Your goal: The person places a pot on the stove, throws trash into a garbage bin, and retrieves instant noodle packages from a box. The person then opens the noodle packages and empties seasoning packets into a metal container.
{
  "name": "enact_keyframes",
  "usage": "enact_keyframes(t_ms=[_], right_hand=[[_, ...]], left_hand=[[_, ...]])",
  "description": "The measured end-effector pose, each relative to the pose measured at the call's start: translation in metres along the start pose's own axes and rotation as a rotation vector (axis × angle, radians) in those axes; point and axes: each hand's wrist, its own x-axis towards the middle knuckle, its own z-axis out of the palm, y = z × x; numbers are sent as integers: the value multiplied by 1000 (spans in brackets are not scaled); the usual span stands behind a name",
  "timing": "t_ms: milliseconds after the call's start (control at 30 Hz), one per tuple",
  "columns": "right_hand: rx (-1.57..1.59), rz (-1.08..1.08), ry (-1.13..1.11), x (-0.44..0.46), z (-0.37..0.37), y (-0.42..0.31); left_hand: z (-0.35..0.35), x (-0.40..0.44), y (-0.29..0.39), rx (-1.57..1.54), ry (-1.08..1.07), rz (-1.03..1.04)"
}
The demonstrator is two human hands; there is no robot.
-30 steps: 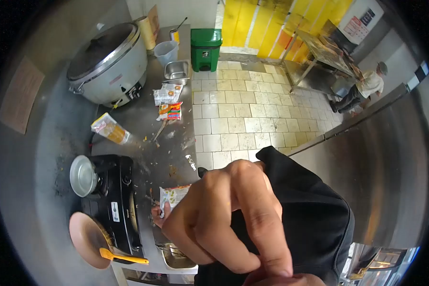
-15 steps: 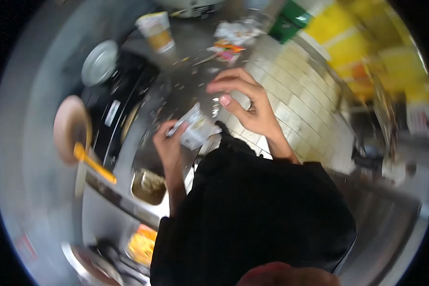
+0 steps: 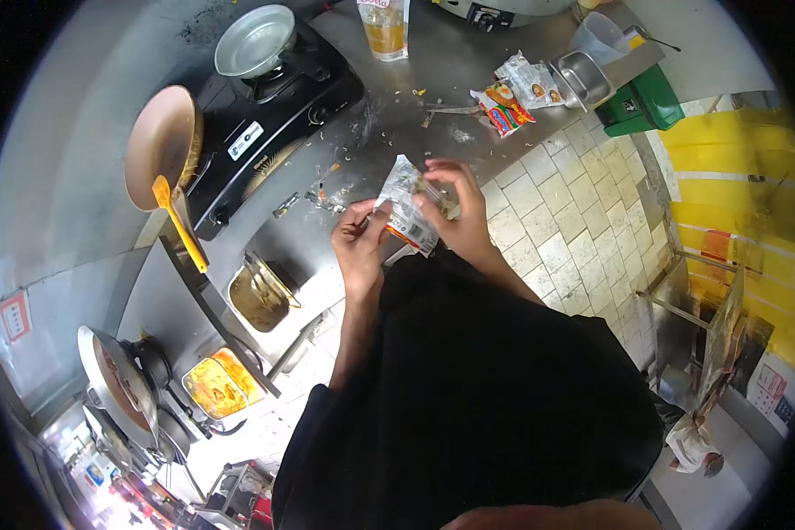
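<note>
A white printed packet (image 3: 408, 205) with a red-orange lower edge is held in front of my body, above the counter's edge. My left hand (image 3: 360, 243) pinches its left side between thumb and fingers. On the packet's right side rests my right hand (image 3: 459, 208), with curved fingers and the thumb on the wrapper. Whatever is inside the packet is hidden. Scraps (image 3: 322, 196) lie on the steel counter (image 3: 384, 115) to the left of the packet.
A black stove (image 3: 278, 124) carries a metal pot (image 3: 256, 41). A pan (image 3: 161, 146) with an orange spatula (image 3: 181, 225) is beside it. Other packets (image 3: 503, 106), a green bin (image 3: 640, 104), a sunken metal container (image 3: 261, 296) and food trays (image 3: 221, 384) surround me. Another person (image 3: 693, 446) is at lower right.
The view has turned and steadied. My right hand has come down from near the camera onto the packet, which my left hand still holds.
</note>
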Motion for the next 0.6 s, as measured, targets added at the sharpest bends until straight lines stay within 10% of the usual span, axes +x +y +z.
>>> enact_keyframes(t_ms=[600], right_hand=[[-49, 168, -184, -1, -12, 1]], left_hand=[[15, 3, 3, 176, -97, 227]])
